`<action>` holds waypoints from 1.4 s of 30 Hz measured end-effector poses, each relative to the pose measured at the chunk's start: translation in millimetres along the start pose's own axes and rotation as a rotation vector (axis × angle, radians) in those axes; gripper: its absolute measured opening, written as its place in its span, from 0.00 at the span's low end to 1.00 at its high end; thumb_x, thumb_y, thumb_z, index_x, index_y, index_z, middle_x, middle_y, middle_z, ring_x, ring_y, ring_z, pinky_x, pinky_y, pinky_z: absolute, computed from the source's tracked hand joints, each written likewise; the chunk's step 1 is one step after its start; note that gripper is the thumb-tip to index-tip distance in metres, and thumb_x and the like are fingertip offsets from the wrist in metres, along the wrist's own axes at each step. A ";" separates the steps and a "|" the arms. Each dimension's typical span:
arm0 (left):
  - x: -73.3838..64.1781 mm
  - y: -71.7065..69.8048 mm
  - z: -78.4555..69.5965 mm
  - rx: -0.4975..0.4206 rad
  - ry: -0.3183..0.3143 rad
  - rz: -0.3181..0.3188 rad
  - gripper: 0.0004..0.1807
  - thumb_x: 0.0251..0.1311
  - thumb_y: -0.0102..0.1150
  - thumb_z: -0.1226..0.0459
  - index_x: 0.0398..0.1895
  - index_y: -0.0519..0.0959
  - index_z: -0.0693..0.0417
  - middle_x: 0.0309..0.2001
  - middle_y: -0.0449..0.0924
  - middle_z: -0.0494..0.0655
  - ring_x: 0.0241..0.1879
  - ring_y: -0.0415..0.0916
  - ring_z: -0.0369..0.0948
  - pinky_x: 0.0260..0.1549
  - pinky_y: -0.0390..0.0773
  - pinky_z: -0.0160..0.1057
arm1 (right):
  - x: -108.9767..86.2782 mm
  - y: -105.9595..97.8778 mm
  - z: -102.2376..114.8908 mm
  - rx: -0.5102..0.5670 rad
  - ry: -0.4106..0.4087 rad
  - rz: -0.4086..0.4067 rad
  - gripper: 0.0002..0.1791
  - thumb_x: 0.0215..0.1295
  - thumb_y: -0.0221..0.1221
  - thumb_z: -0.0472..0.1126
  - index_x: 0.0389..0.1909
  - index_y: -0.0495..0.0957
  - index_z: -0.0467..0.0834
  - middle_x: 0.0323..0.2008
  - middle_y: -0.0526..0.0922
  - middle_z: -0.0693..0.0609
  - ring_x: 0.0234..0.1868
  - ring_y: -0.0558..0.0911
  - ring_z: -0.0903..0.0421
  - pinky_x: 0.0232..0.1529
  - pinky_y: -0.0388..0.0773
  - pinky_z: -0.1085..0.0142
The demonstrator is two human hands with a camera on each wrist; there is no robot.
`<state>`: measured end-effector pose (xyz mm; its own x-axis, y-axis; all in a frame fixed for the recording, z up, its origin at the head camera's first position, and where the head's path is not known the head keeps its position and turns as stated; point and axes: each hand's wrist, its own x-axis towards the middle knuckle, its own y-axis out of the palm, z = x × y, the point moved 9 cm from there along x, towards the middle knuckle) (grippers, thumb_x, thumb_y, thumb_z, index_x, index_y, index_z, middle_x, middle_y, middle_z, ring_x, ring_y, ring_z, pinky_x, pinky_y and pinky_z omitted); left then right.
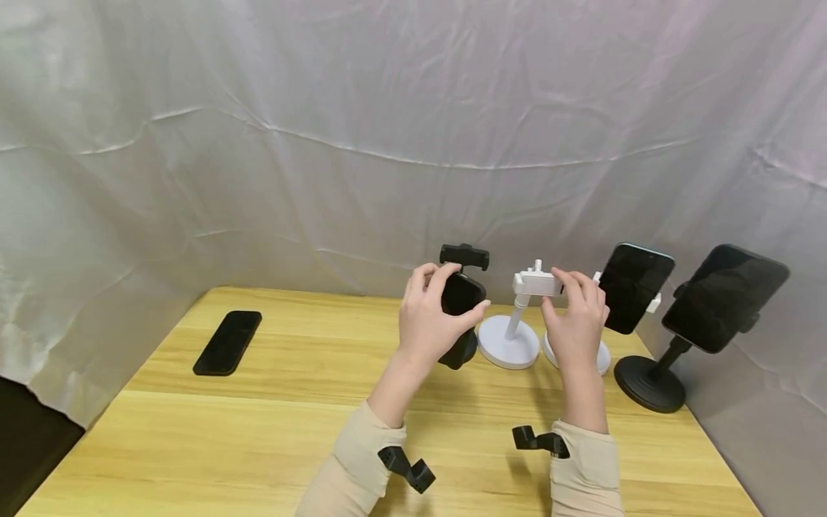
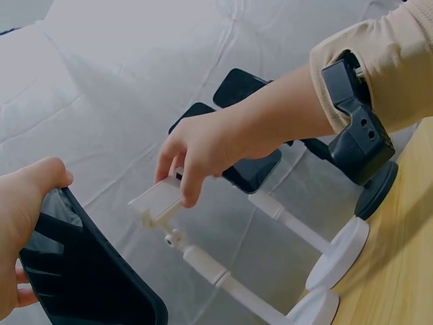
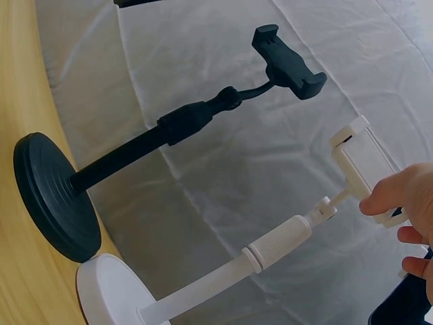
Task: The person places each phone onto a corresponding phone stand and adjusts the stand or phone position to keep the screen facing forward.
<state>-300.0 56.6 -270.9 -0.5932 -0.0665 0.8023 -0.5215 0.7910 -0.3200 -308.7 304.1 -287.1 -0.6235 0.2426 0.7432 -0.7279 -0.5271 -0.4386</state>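
My left hand (image 1: 426, 319) grips a black smartphone (image 1: 460, 296) by its edges, thumb on one side and fingers on the other. In the left wrist view the phone (image 2: 88, 271) is tilted, its dark face turned to the camera. With thumb and fingers, my right hand (image 1: 577, 319) pinches one end of the clamp (image 1: 536, 284) on a white phone stand (image 1: 508, 343). No phone sits in that clamp. The right wrist view shows my right thumb (image 3: 385, 193) against the clamp's lower end.
Behind the held phone stands a black phone stand (image 3: 51, 196) with a bare clamp (image 3: 291, 64). To the right, a second white stand (image 1: 604, 355) and another black stand (image 1: 649, 384) each carry a phone. Another smartphone (image 1: 227, 343) lies on the wooden table (image 1: 258, 445) at left.
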 end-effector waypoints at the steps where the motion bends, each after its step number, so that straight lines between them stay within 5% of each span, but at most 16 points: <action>1: 0.5 1.4 -1.8 0.000 0.005 0.001 0.33 0.40 0.74 0.44 0.52 0.78 0.43 0.48 0.73 0.50 0.47 0.75 0.46 0.43 0.80 0.45 | 0.0 0.0 0.0 0.000 -0.001 -0.001 0.24 0.58 0.64 0.28 0.57 0.78 0.42 0.57 0.74 0.39 0.60 0.68 0.40 0.56 0.59 0.40; 42: 17.8 39.0 -34.5 0.014 0.075 0.002 0.33 0.43 0.72 0.43 0.53 0.78 0.46 0.48 0.74 0.49 0.46 0.76 0.44 0.40 0.82 0.40 | 1.9 -5.7 -0.8 0.013 -0.095 -0.058 0.23 0.55 0.65 0.27 0.53 0.81 0.41 0.53 0.80 0.39 0.57 0.72 0.37 0.49 0.61 0.42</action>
<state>-309.7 107.3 -251.6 -0.5466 -0.0185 0.8372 -0.5295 0.7821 -0.3284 -306.0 308.3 -283.6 -0.5503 0.1950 0.8119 -0.7575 -0.5255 -0.3873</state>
